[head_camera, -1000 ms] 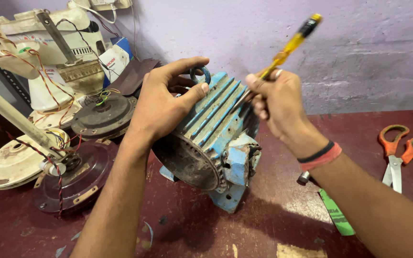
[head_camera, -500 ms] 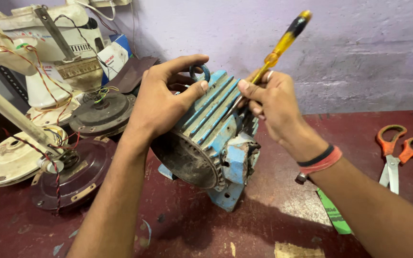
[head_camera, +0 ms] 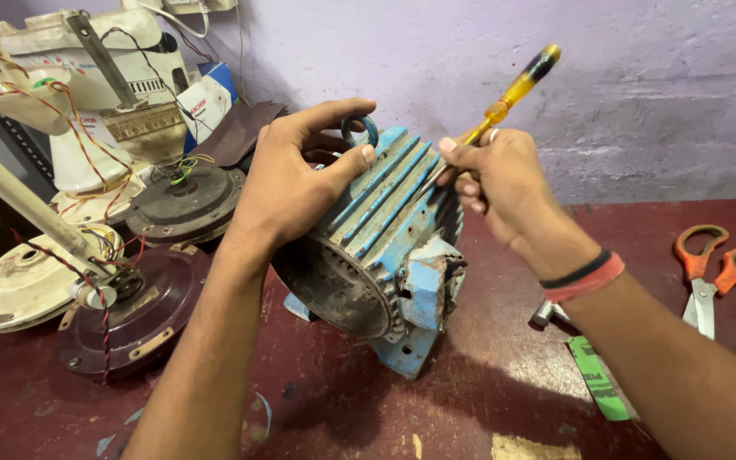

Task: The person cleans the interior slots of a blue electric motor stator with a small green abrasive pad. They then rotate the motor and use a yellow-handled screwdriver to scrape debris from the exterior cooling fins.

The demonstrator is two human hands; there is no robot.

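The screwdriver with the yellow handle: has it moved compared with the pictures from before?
Yes. The screwdriver in the right hand has shifted left against the scissors, coming closer over the blue motor.

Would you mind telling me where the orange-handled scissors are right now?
In the head view, the orange-handled scissors lie on the dark red table at the far right, beyond the right hand's forearm.
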